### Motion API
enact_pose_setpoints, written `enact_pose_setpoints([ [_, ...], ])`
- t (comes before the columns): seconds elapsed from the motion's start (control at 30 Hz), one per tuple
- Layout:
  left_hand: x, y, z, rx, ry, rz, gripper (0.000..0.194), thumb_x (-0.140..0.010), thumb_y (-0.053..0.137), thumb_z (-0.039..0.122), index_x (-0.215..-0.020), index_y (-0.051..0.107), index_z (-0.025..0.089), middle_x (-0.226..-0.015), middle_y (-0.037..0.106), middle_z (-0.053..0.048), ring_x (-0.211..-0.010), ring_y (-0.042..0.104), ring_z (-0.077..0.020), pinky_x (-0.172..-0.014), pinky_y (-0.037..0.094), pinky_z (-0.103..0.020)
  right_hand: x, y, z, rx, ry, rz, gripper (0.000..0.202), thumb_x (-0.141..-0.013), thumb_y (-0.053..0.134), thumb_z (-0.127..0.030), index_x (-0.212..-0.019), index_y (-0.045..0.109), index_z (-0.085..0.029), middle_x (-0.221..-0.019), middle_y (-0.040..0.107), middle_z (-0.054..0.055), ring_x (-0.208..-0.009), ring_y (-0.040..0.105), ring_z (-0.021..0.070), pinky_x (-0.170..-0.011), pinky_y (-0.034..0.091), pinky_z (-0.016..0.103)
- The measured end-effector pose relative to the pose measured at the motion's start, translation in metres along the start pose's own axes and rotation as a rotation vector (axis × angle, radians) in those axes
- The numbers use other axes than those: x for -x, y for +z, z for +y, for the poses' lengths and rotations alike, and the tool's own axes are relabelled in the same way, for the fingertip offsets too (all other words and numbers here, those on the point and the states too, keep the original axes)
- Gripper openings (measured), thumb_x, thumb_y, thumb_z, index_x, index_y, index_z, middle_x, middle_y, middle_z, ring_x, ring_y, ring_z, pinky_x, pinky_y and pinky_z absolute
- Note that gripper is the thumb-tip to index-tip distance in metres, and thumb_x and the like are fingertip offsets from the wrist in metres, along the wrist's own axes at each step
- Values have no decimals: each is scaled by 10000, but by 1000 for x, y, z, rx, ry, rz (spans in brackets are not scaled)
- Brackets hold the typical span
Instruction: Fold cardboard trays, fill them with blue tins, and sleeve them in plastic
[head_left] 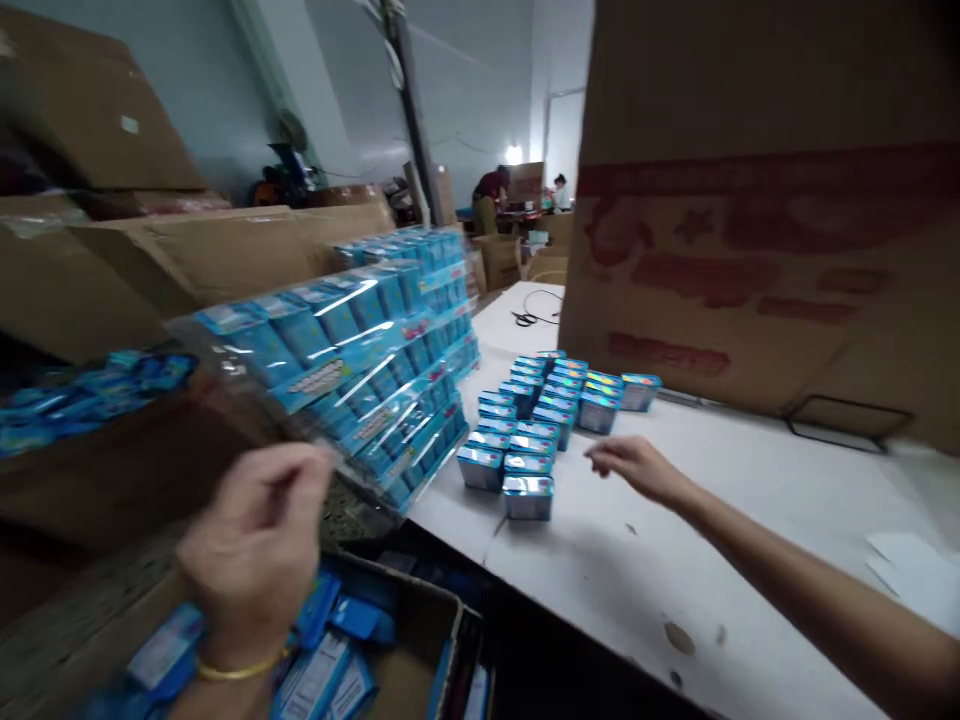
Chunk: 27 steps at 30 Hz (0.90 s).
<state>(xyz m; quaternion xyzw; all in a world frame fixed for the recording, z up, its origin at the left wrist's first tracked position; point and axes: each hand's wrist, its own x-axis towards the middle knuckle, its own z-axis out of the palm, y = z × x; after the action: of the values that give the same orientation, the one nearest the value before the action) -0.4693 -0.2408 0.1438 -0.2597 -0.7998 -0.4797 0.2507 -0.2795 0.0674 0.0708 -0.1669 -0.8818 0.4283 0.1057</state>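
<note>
My left hand (251, 545) is closed on the clear plastic wrap at the near edge of a shrink-wrapped bundle of blue boxes (352, 370), which rests tilted over cardboard cartons at the left. My right hand (637, 465) reaches over the white table (675, 560) with fingers loosely apart and nothing in it. It hovers just right of a cluster of several small blue boxes (540, 420) standing in rows on the table.
A tall cardboard carton (757, 210) with red print stands on the table at the right. An open carton (397, 640) with blue packets sits below the table edge. Scissors (536, 310) lie at the far end. Two people work far back.
</note>
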Motion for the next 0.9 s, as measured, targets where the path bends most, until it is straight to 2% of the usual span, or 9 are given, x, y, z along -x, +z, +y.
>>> enact_pose_setpoints([
  [0.1,79,44,-5,241,-115,-380,272,-694,559,437,-791,603,186,-713,616,17,-659,576,-124,-686,464,-235,123,4,67,168,241,142,257,-803,409,-291,-856,624,-161,-786,645,61,-728,592,173,-688,468,317],
  [0.17,129,77,-4,317,-258,-638,324,-653,584,470,-787,615,177,-685,636,0,-641,596,-149,-637,480,-236,198,-4,94,396,331,282,253,-796,421,-266,-926,618,-175,-942,627,86,-887,568,211,-796,435,370],
  [0.2,153,92,0,352,-290,-723,357,-633,588,494,-784,618,172,-675,641,-7,-633,600,-159,-621,485,-241,232,-10,104,503,373,337,266,-785,443,-266,-977,604,-177,-1021,601,100,-959,540,229,-840,410,390],
  [0.3,212,125,33,470,-263,-1079,367,-647,572,501,-790,621,167,-691,641,-18,-636,596,-165,-627,486,-251,320,-38,123,700,533,432,396,-733,537,-318,-1102,540,-175,-1170,519,126,-1080,465,257,-906,363,413],
  [0.4,249,140,84,547,-118,-1358,313,-729,502,460,-793,614,174,-708,623,-20,-668,575,-156,-649,467,-248,382,-63,139,717,751,469,527,-683,595,-369,-1158,490,-167,-1235,460,137,-1139,408,274,-915,351,423],
  [0.5,271,151,130,583,-6,-1472,311,-761,459,443,-783,608,171,-715,605,-30,-682,551,-154,-653,450,-252,412,-80,156,639,889,460,559,-646,625,-371,-1153,483,-183,-1258,435,119,-1141,390,290,-886,365,436],
  [0.6,291,161,160,581,16,-1507,325,-767,441,445,-779,606,165,-703,593,-32,-675,540,-153,-647,446,-257,420,-90,169,609,852,468,515,-622,638,-372,-1091,513,-198,-1216,463,90,-1084,419,301,-830,395,435],
  [0.77,315,169,181,487,87,-1479,307,-768,437,427,-812,610,178,-771,629,-44,-724,562,-169,-662,448,-274,428,-98,174,651,622,443,472,-621,639,-370,-1066,538,-250,-1103,523,95,-983,483,302,-766,431,411],
  [0.9,319,171,185,416,132,-1454,280,-761,450,409,-824,617,193,-818,647,-43,-751,581,-177,-669,453,-283,443,-96,165,765,463,309,651,-602,645,-458,-1199,466,-272,-1250,445,116,-1088,425,356,-811,410,456],
])
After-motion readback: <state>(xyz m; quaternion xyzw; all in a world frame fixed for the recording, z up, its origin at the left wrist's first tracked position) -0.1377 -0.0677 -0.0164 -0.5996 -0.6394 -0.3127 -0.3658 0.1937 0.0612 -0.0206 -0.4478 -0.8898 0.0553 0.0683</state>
